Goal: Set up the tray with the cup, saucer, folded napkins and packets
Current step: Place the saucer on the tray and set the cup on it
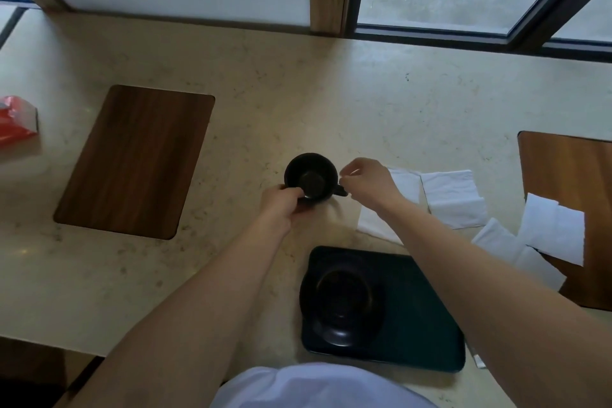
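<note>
On counter: 1 cup (311, 176) gripped by left hand (280, 202), right hand (366, 180) pinching handle | 1 saucer (342, 301) on 1 tray (424, 318)

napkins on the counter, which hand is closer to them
Right. The right hand is at the cup handle, just beside the napkins; the left hand grips the cup's far side.

The speckled beige stone table (298, 103) carried a dark rectangular tray (424, 325), black cup (309, 175), white paper napkins (453, 199), two brown wooden mats (135, 159) and a red packet (16, 122).
</note>
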